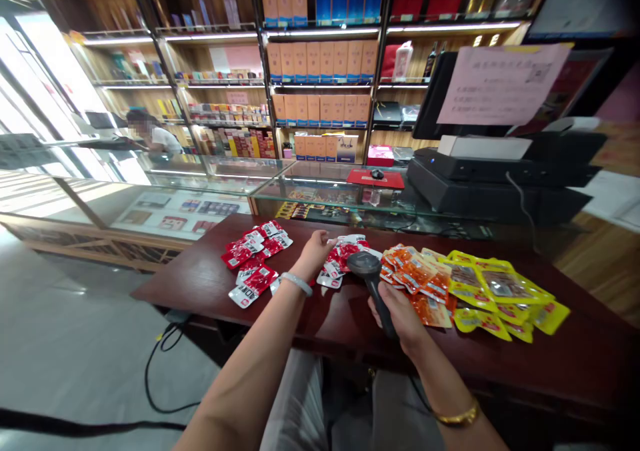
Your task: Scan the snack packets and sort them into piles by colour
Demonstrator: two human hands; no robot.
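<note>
My right hand (400, 314) is wrapped round the handle of a black barcode scanner (367, 268), whose head points away over the desk. My left hand (316, 252) reaches to the left edge of a middle pile of red-and-white snack packets (345, 251). Its fingers are curled together, and what is between them, if anything, is hidden. Another group of red-and-white packets (255, 281) lies left of that hand. To the right of the scanner are orange snack packets (420, 274), heaped over each other. Beyond them lie yellow snack packets (493, 288) with clear windows.
The dark wooden desk (195, 271) bears all the packets. Behind it stands a glass display counter (310, 184) with a mouse (377, 174) on a red pad. A till with a monitor (495, 98) is at right. A person (155, 134) sits far left. A cable (150, 378) hangs at left.
</note>
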